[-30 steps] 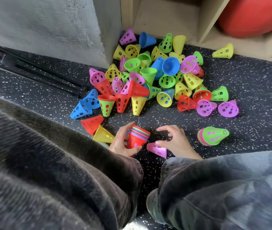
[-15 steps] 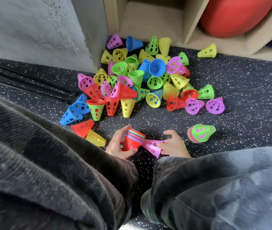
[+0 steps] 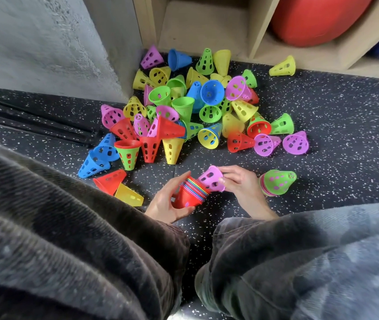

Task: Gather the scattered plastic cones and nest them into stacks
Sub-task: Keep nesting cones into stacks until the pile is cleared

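My left hand (image 3: 167, 202) grips a nested stack of cones (image 3: 189, 195) whose outer cone is red, its many-coloured rims facing up and to the right. My right hand (image 3: 241, 183) pinches a purple cone (image 3: 211, 179) just over the stack's open end. A second short stack with a green cone on the outside (image 3: 276, 182) lies on its side to the right of my right hand. Several loose cones in red, yellow, green, blue and purple lie in a pile (image 3: 195, 107) on the speckled floor beyond my hands.
A red cone (image 3: 110, 181) and a yellow cone (image 3: 129, 196) lie left of my left hand, blue cones (image 3: 96, 158) beyond them. A wooden shelf unit (image 3: 253, 31) holds a big red ball (image 3: 310, 17). A grey wall (image 3: 45, 42) stands at left. My knees fill the foreground.
My right hand has picked the purple cone up from the floor beside the stack and brought it above the stack's open end. My left hand has kept holding the stack.
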